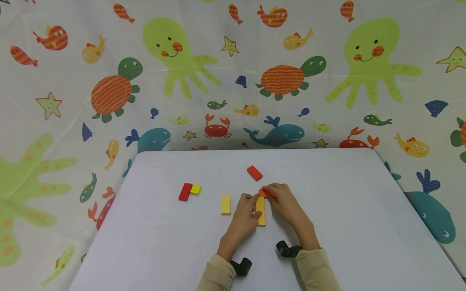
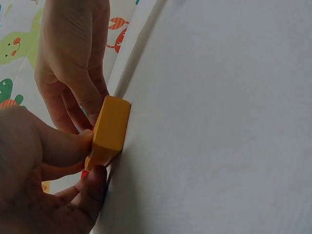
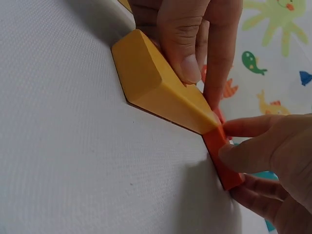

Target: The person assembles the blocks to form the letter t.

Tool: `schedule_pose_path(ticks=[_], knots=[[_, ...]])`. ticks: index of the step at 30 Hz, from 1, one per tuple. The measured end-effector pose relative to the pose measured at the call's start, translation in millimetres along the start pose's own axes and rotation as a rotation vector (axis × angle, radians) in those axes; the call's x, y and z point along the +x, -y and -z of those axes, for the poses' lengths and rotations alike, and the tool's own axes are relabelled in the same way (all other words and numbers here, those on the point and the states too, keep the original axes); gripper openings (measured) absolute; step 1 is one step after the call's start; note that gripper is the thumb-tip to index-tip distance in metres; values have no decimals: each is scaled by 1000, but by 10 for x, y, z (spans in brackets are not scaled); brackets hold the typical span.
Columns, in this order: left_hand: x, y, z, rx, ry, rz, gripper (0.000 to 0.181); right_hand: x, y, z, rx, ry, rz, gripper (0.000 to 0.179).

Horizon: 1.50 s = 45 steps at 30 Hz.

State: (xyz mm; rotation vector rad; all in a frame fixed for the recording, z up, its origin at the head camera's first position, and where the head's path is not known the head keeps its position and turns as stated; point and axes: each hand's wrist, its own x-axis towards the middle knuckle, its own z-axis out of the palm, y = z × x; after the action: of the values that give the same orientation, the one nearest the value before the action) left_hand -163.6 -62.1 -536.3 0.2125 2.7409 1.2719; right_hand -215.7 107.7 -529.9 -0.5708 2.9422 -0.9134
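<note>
A long yellow-orange block lies on the white table, its far end meeting a shorter orange-red block set crosswise. My left hand holds the long block from its left side, the thumb on its top and a finger reaching toward the joint. Between thumb and fingers, my right hand pinches the orange-red block. In the right wrist view, the orange-red block touches the end of the yellow-orange block. The left wrist view shows the near end of the yellow-orange block beside the left thumb.
Left of my hands lies a pale yellow block. Farther left, a red block touches a small yellow block. A red block lies beyond the hands. The white table ends at a cloth printed with sea animals.
</note>
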Motion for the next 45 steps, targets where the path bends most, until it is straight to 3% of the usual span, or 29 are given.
schedule_pose_path(ticks=[16, 23, 45], knots=[[-4, -8, 1, 13, -1, 44, 54, -3, 13, 12, 42, 43, 2, 41], [-13, -4, 4, 2, -4, 37, 54, 0, 35, -5, 41, 41, -40, 42], [19, 10, -18, 11, -16, 26, 54, 2, 67, 1, 34, 31, -45, 40]])
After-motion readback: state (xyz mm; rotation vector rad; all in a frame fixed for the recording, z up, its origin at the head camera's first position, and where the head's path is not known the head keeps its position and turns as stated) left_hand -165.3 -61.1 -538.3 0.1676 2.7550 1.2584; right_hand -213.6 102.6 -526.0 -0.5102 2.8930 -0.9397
